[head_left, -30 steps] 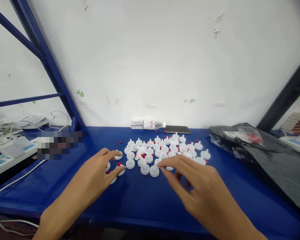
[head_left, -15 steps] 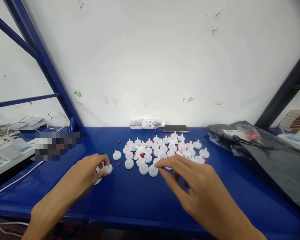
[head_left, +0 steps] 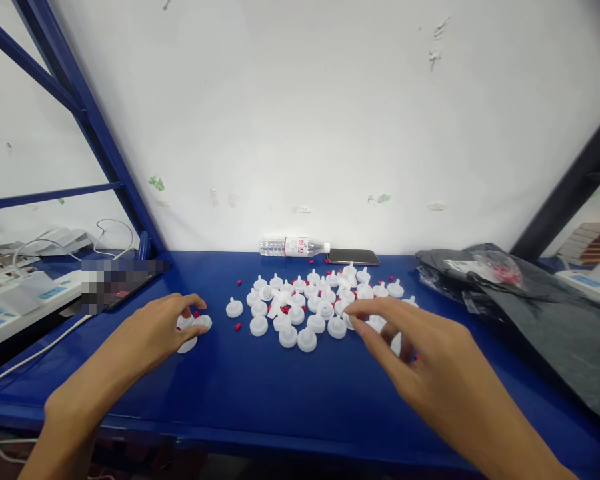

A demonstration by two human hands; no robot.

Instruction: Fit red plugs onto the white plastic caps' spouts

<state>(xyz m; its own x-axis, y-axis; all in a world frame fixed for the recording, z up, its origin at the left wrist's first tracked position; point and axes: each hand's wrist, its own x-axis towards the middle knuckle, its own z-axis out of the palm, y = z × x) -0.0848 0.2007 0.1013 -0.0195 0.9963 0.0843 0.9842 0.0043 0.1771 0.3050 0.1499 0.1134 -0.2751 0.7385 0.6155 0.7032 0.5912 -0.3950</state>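
Head view: the left hand [head_left: 163,325] is half curled, thumb and forefinger apart around a few white caps [head_left: 203,323]; whether it grips one, I cannot see. The right hand [head_left: 427,347] keeps a narrow pinch at the right side of the cap pile [head_left: 307,340], its hold also unclear. Red bits [head_left: 237,327] lie on the blue table [head_left: 280,393].
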